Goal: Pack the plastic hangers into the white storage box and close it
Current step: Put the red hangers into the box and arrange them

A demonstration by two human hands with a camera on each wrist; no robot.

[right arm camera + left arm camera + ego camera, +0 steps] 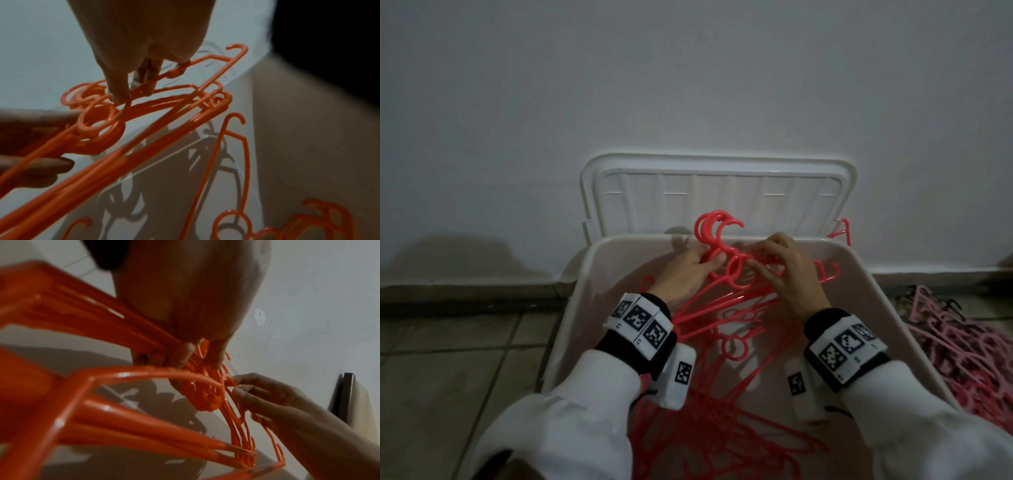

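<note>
While over the white storage box (599,274), left hand (685,270) grips red hangers (726,274), right hand (787,270) pinches one.

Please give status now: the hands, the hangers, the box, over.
Left hand grips red hanger bunch near the hooks; right hand pinches one hanger in it. Bunch over open box, more red hangers inside. Lid up against wall. Pink hangers on floor.

Hangers (722,394) in box (887,291), lid (717,192) behind
</note>
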